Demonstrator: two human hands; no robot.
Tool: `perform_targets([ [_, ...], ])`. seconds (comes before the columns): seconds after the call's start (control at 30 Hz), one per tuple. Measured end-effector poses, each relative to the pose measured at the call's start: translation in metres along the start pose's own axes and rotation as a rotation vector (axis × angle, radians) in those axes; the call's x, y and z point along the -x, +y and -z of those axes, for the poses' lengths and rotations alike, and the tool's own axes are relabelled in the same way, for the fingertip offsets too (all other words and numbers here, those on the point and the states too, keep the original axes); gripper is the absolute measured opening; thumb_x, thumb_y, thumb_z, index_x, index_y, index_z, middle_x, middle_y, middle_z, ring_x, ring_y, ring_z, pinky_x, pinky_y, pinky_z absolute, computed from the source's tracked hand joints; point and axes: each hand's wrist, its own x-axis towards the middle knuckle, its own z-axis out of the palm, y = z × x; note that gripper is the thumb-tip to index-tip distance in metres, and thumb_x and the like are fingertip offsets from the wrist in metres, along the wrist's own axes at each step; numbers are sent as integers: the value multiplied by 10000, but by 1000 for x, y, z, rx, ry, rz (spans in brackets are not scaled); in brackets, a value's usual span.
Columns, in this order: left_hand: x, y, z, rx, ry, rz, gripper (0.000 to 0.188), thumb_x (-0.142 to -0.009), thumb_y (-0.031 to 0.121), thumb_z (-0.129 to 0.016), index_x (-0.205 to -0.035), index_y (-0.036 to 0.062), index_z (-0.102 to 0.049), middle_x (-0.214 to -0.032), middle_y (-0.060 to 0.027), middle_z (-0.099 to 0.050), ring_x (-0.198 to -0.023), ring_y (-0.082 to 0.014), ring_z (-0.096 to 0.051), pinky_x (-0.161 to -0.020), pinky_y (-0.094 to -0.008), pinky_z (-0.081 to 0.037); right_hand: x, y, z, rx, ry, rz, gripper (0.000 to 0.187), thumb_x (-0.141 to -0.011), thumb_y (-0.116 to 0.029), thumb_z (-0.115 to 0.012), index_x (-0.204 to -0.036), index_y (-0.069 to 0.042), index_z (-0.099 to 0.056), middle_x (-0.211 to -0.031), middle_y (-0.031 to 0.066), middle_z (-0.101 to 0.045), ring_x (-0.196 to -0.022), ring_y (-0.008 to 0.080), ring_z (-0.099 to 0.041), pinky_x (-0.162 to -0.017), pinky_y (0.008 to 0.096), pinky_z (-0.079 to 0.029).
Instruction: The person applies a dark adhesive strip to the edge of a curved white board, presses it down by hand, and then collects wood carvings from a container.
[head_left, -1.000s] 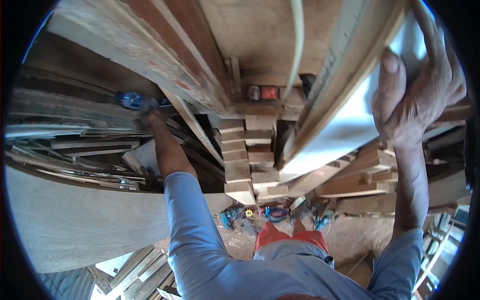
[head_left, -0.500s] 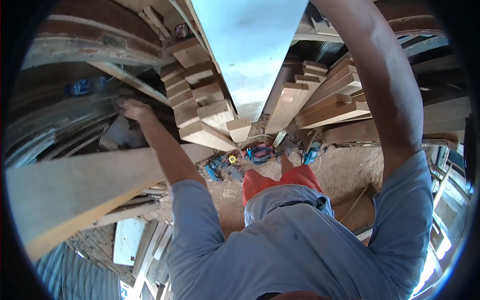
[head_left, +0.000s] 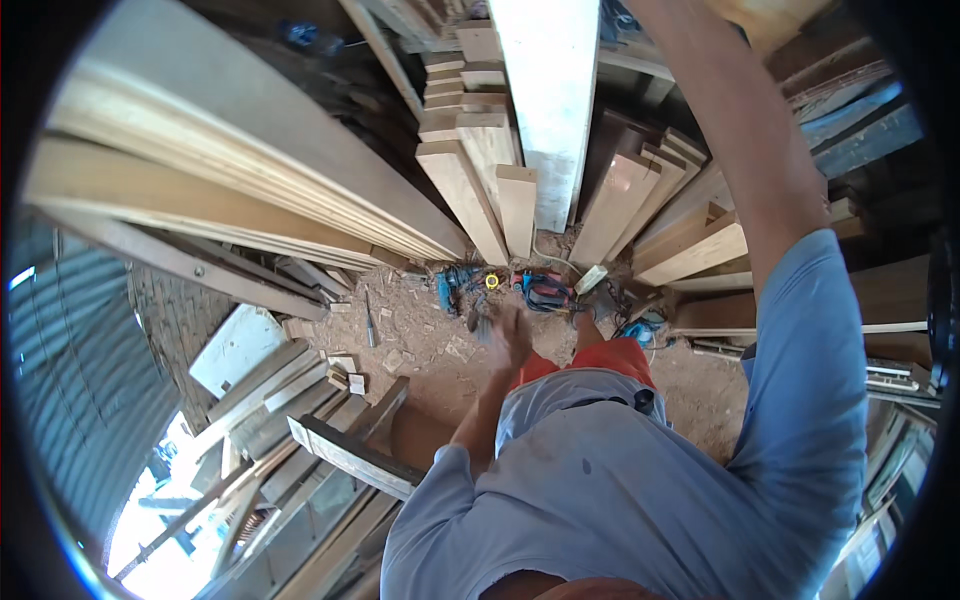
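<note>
My left hand [head_left: 512, 338] is low in front of my body, above the floor by my feet, and its fingers are smeared by motion. Nearest to it are a yellow tape measure [head_left: 492, 282], a blue power tool [head_left: 447, 290] and a red and dark blue power tool [head_left: 545, 290], all on the ground. The right arm reaches up past the upper edge, so that hand is out of sight. Left of this arm stands a tall white board [head_left: 545, 110], leaning upright among stacked timber.
Long planks [head_left: 260, 130] lean at the left, with shorter boards [head_left: 465, 190] and more timber [head_left: 620, 200] either side of the white board. Another blue tool [head_left: 640, 330] lies by my feet. A chisel-like tool [head_left: 371, 318] rests on the dirt floor [head_left: 430, 355]. Scrap wood [head_left: 290, 390] is piled lower left.
My left hand has come down from the timber at the left to in front of my body. The view has shifted, so the leaning planks and white board appear farther right and more upright.
</note>
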Motion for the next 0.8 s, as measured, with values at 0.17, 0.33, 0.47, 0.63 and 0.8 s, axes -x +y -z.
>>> perform_targets([
  [0.17,76,3,-42,779,-195,351,214,-979,251,-578,-1021,48,-632,-878,-42,-633,-834,-132,-588,-767,-309,-471,188,-60,27,-507,-454,-5,336,-1000,-317,-524,-1134,-24,-620,-1028,250,-659,-953,385,-647,-802,464,-512],
  [0.33,73,45,26,1443,-439,406,390,-965,326,-602,-1276,93,-561,-1004,-7,-629,-923,-128,-583,-843,-311,-465,413,-151,102,-1260,-1183,-209,413,-992,-401,-552,-838,-26,-627,-697,13,-603,-655,111,-541,-617,322,-476],
  [0.47,96,35,60,1628,-562,417,465,-956,473,-565,-1236,102,-585,-1041,-32,-651,-926,-173,-604,-860,-361,-466,499,-228,169,-1503,-1242,-710,317,-984,-317,-591,-1010,-20,-697,-872,27,-689,-774,109,-615,-711,292,-519],
  [0.63,165,18,99,1789,-515,378,495,-965,523,-525,-1245,122,-605,-1048,-42,-660,-890,-189,-604,-856,-365,-459,516,-285,219,-1947,-1322,-935,254,-1005,-231,-573,-1134,-46,-690,-855,19,-667,-708,92,-589,-641,255,-501],
  [0.8,253,-73,114,1795,-79,367,506,-961,538,-528,-1272,145,-604,-1020,-38,-662,-865,-189,-597,-822,-370,-459,525,-358,255,-2162,-1494,-1043,332,-1028,-276,-530,-1239,-42,-633,-831,-4,-606,-598,73,-472,-554,213,-414],
])
